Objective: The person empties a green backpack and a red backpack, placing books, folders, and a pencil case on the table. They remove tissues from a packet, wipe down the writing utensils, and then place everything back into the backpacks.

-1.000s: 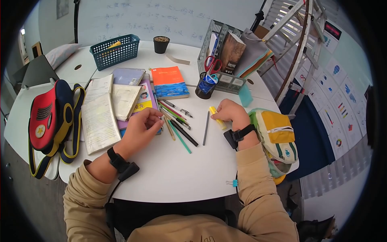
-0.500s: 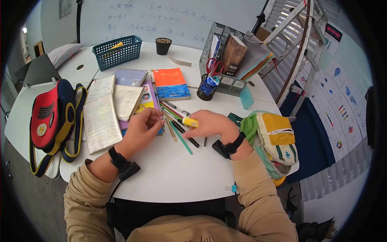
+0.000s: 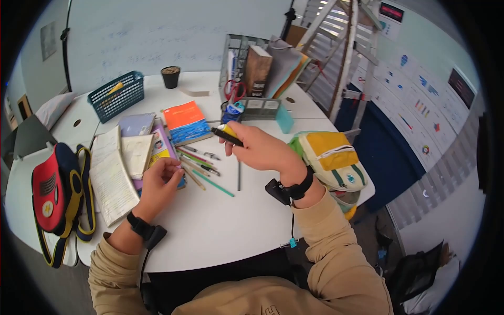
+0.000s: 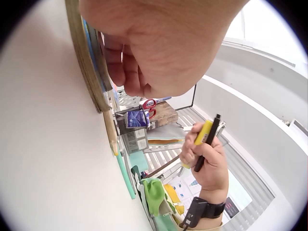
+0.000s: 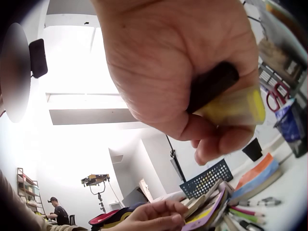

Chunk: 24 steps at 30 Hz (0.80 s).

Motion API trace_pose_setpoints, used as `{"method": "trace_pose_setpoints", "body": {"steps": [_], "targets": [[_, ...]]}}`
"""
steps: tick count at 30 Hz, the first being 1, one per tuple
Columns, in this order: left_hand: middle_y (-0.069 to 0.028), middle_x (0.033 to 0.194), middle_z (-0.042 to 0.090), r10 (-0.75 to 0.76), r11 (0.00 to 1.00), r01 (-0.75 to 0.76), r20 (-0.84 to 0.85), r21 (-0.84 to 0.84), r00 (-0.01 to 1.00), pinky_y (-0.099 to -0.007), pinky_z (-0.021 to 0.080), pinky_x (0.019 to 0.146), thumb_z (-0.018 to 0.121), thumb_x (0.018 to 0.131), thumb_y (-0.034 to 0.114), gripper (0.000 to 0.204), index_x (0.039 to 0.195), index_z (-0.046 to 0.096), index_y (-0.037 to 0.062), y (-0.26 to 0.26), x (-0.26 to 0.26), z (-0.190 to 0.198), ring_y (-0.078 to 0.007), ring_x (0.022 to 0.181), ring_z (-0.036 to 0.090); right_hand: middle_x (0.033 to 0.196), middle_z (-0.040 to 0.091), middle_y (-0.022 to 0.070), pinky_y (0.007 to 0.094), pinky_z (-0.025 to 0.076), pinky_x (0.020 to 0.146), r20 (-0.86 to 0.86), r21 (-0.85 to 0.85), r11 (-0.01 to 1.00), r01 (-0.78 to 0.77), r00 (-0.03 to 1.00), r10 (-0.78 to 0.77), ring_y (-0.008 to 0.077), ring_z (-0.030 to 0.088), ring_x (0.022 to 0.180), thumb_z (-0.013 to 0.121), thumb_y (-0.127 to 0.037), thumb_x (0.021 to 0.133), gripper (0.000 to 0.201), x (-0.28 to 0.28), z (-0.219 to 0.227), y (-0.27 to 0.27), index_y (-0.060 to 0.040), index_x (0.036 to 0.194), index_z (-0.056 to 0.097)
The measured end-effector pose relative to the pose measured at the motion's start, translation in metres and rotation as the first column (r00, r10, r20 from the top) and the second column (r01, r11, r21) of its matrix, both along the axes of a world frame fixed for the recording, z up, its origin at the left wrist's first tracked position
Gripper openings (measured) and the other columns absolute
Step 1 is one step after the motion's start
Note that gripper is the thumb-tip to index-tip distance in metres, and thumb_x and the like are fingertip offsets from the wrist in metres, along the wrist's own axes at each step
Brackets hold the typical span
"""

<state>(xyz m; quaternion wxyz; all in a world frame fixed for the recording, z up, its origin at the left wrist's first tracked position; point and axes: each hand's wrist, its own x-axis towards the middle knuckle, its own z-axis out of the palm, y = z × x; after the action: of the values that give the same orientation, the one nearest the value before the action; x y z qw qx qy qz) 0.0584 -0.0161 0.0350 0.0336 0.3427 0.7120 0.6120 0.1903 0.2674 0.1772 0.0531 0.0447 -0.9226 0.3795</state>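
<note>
My right hand (image 3: pixel 265 149) is raised over the white table and holds a yellow highlighter (image 4: pixel 203 132) together with a black marker pen (image 3: pixel 227 137). Both lie side by side in its curled fingers. My left hand (image 3: pixel 156 189) rests by the edge of the stacked books, its fingers loosely bent with nothing in them. Between the hands lies a loose group of pens and pencils, among them a teal pencil (image 3: pixel 212 182) and a white pen (image 3: pixel 207 153). A grey pencil (image 3: pixel 239 177) lies apart to their right.
Behind stands a black pen cup (image 3: pixel 231 113) with red scissors (image 3: pixel 234 90), before a grey file rack (image 3: pixel 262 111). An orange-and-blue book (image 3: pixel 185 122) and worn papers (image 3: pixel 113 181) lie left. A red bag (image 3: pixel 46 189) and a yellow-and-white backpack (image 3: pixel 333 157) flank the table; a teal basket (image 3: pixel 118 102) stands behind.
My right hand has carried the highlighter left to the pens, picked up the black marker and risen with both. The left hand stays by the books. The head view has swung right.
</note>
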Motion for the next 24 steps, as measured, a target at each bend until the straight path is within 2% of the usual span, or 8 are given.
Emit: {"method": "trace_pose_setpoints", "body": {"steps": [3,6,8,11,14,16,20,24], "targets": [[-0.0029,0.101,0.075,0.004,1.000,-0.004,0.022,0.012,1.000,-0.0247,0.059,0.080,0.079,0.105,0.005,0.020,0.124,0.072,-0.0011,0.002,-0.001,-0.003,-0.0079,0.089,0.070,0.098,0.069,0.0044,0.0330,0.053,0.081,-0.201,0.107,0.988,0.108,0.976,-0.085,0.0168,0.063,0.088,0.057,-0.003,0.103,0.021,0.027,0.016,0.041,-0.0030,0.123,0.064],[-0.0024,0.099,0.074,0.000,1.000,-0.001,0.033,0.031,0.999,-0.0237,0.059,0.079,0.077,0.106,0.004,0.019,0.123,0.071,-0.0013,0.001,-0.003,-0.005,-0.0069,0.088,0.070,0.101,0.075,0.0192,0.0435,0.057,0.085,-0.203,0.265,0.899,0.350,0.931,-0.303,0.0349,0.073,0.093,0.061,-0.005,0.102,0.016,0.071,0.056,0.081,-0.0003,0.117,0.066],[-0.0021,0.098,0.074,-0.003,0.999,0.002,0.026,0.044,1.000,-0.0233,0.058,0.078,0.077,0.106,0.004,0.018,0.122,0.071,-0.0014,0.001,-0.005,-0.007,-0.0062,0.086,0.069,0.093,0.067,0.0094,0.0394,0.052,0.080,-0.307,0.298,0.841,0.451,0.880,-0.363,0.0229,0.063,0.086,0.059,-0.002,0.098,0.014,0.097,0.060,0.118,-0.0028,0.109,0.067],[0.0014,0.099,0.069,-0.022,1.000,0.021,0.035,0.018,0.999,-0.0217,0.053,0.075,0.075,0.107,0.005,0.019,0.124,0.069,0.0001,0.000,-0.005,-0.006,-0.0046,0.085,0.063,0.095,0.071,0.0125,0.0416,0.054,0.081,-0.341,0.580,0.725,0.371,0.919,-0.197,0.0288,0.068,0.088,0.058,0.000,0.095,0.017,0.138,0.040,0.207,-0.0025,0.109,0.068],[-0.0022,0.097,0.073,-0.009,0.999,0.008,0.028,0.041,1.000,-0.0227,0.057,0.075,0.077,0.106,0.004,0.018,0.121,0.071,-0.0023,0.001,-0.005,-0.007,-0.0058,0.084,0.068,0.103,0.077,0.0205,0.0460,0.057,0.090,0.014,0.616,0.676,0.405,0.852,-0.524,0.0382,0.075,0.103,0.062,-0.003,0.096,0.017,0.180,0.041,0.224,-0.0014,0.109,0.073],[-0.0020,0.097,0.073,-0.017,0.998,0.015,0.035,0.056,0.999,-0.0227,0.057,0.075,0.077,0.106,0.004,0.018,0.121,0.070,-0.0029,0.000,-0.006,-0.007,-0.0058,0.084,0.068,0.104,0.078,0.0205,0.0447,0.058,0.091,0.035,0.605,0.692,0.394,0.855,-0.518,0.0382,0.075,0.102,0.063,0.000,0.094,0.016,0.201,0.028,0.239,-0.0013,0.105,0.075],[0.0010,0.098,0.069,-0.030,0.998,0.027,0.038,0.061,0.999,-0.0217,0.053,0.071,0.074,0.108,0.006,0.018,0.123,0.068,-0.0009,0.001,-0.010,-0.011,-0.0044,0.081,0.063,0.111,0.080,0.0188,0.0411,0.058,0.096,0.048,0.607,0.691,0.393,0.849,-0.525,0.0356,0.076,0.106,0.062,0.004,0.092,0.031,0.225,0.018,0.238,-0.0022,0.119,0.077],[0.0006,0.095,0.070,0.004,0.999,-0.006,0.035,0.046,0.999,-0.0217,0.054,0.072,0.075,0.108,0.006,0.018,0.122,0.069,-0.0017,0.002,-0.012,-0.011,-0.0045,0.081,0.065,0.135,0.077,0.0210,0.0494,0.060,0.105,-0.109,0.718,0.590,0.371,0.896,-0.431,0.0424,0.074,0.122,0.063,0.003,0.100,0.040,0.226,0.001,0.233,-0.0085,0.136,0.073]]}}
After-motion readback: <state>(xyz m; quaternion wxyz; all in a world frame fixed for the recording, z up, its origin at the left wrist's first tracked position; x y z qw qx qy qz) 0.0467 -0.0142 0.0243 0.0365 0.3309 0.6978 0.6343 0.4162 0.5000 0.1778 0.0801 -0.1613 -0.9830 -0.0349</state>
